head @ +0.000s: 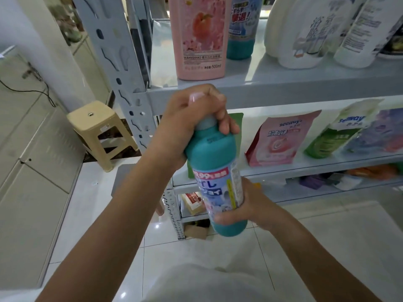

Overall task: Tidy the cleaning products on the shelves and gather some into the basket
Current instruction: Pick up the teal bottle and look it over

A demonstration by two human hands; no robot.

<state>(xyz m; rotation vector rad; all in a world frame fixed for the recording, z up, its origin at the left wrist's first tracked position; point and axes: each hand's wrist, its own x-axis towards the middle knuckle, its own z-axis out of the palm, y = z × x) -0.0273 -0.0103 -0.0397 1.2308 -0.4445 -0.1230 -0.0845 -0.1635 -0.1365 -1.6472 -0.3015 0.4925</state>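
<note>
I hold a teal cleaner bottle [216,171] with a blue and white label in front of the metal shelves [272,88], tilted a little to the left. My left hand [192,120] is closed over its cap and neck from above. My right hand [246,205] wraps the bottle's lower part from behind, near its base. No basket is in view.
The upper shelf carries a pink 500 ml bottle [199,38], another teal bottle [242,29] and white bottles [305,31]. Below stand a pink pouch [281,138], a green pouch [333,136] and a purple pouch [379,131]. A beige plastic stool [98,129] stands to the left on the tiled floor.
</note>
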